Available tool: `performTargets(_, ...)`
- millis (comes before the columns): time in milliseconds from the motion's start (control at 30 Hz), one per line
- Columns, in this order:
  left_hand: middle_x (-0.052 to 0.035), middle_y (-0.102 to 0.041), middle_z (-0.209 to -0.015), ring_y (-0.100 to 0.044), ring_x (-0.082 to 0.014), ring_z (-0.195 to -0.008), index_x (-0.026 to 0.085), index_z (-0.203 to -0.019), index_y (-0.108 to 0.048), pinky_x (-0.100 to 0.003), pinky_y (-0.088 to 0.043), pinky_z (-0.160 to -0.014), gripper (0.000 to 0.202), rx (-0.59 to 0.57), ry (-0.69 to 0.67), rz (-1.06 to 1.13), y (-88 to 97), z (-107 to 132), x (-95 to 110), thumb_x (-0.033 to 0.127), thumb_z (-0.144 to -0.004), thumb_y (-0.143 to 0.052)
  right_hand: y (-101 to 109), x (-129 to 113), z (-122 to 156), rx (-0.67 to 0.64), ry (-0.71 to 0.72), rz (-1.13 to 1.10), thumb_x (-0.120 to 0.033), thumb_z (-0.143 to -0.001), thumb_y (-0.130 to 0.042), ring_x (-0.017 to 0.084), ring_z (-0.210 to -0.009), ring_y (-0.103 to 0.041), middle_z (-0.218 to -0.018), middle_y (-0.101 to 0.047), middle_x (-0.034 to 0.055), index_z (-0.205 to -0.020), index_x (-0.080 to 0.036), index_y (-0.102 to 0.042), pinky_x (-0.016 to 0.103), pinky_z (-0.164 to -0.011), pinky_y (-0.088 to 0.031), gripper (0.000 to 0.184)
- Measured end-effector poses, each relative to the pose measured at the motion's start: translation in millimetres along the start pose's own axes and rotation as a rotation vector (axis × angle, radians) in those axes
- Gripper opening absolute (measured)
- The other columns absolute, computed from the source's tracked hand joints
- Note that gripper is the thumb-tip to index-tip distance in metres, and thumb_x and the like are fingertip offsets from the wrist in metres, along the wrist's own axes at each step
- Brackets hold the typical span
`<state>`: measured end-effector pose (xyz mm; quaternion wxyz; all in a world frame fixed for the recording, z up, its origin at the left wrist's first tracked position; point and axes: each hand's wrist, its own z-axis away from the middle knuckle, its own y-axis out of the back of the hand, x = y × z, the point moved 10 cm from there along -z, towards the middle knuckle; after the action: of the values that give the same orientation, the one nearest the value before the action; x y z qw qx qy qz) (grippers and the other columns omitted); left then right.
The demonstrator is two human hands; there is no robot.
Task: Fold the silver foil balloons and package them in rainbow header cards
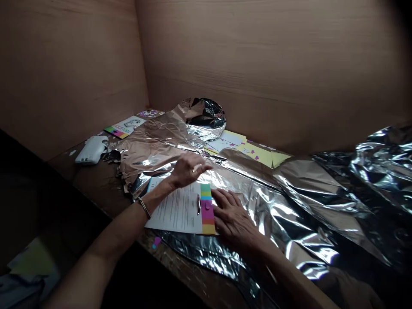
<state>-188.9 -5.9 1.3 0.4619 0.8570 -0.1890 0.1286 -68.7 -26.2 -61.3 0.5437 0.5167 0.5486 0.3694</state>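
Observation:
A big sheet of shiny silver foil (289, 201) lies crumpled over a wooden desk (96, 184). On it rests a printed white sheet (177, 210) with a rainbow-striped edge (207, 210) and a small dark object on it. My left hand (188, 168) reaches over the sheet's far end with its fingers curled down on the foil; a ring and a wrist bangle show. My right hand (230, 212) lies flat, fingers stretched out, beside the striped edge, touching it.
A white device (92, 150) sits at the desk's left end, beyond it a striped card (124, 126). Yellow papers (257, 154) with pink dots lie by the back wall. Wooden panels (257, 64) close off the back and left. A pink scrap (156, 241) lies near the front edge.

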Motion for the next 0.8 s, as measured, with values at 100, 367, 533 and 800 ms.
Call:
performTargets(100, -0.0067, -0.058, -0.060, -0.051, -0.0176, -0.067, 0.013, -0.055, -0.057, -0.032, -0.036, -0.067, 0.050, 0.011, 0.240, -0.184, 4.8, 5.5, -45.4, 0.045, -0.089, -0.041, -2.1, -0.8, 0.2, -0.032, 0.006, 0.005, -0.032, -0.090, -0.038, 0.030, -0.127, -0.025, -0.140, -0.030, 0.0056, -0.123, -0.032, -0.050, 0.057, -0.101, -0.024, 0.035)
performTargets(367, -0.0022, -0.056, -0.059, -0.047, -0.0128, -0.062, 0.014, -0.050, -0.053, -0.027, -0.035, -0.065, 0.041, -0.136, 0.073, -0.134, -33.3, 13.1, -21.9, 0.036, -0.084, -0.053, -7.2, -3.5, 1.9, -0.067, 0.050, 0.097, -0.027, -0.089, -0.039, 0.029, -0.127, -0.026, -0.138, -0.034, 0.0023, -0.120, -0.035, -0.052, 0.056, -0.104, -0.021, 0.035)
performTargets(533, -0.0042, -0.058, -0.063, -0.048, -0.0148, -0.065, 0.013, -0.054, -0.059, -0.029, -0.036, -0.067, 0.036, -0.224, -0.011, -0.128, -44.6, 18.9, -14.0, 0.037, -0.082, -0.057, -6.0, 1.3, 6.8, -0.111, 0.031, 0.177, -0.034, -0.092, -0.032, 0.029, -0.125, -0.028, -0.137, -0.036, 0.0060, -0.127, -0.029, -0.046, 0.053, -0.102, -0.026, 0.038)
performTargets(800, -0.0030, -0.063, -0.089, -0.047, -0.0166, -0.091, 0.017, -0.082, -0.064, -0.030, -0.032, -0.089, 0.028, -0.375, -0.418, 0.073, -54.2, 36.5, 48.5, 0.042, -0.085, -0.051, -2.4, 16.9, 20.0, -0.128, -0.085, 0.339, -0.031, -0.090, -0.036, 0.032, -0.121, -0.034, -0.135, -0.039, 0.0078, -0.133, -0.029, -0.038, 0.054, -0.094, -0.031, 0.043)
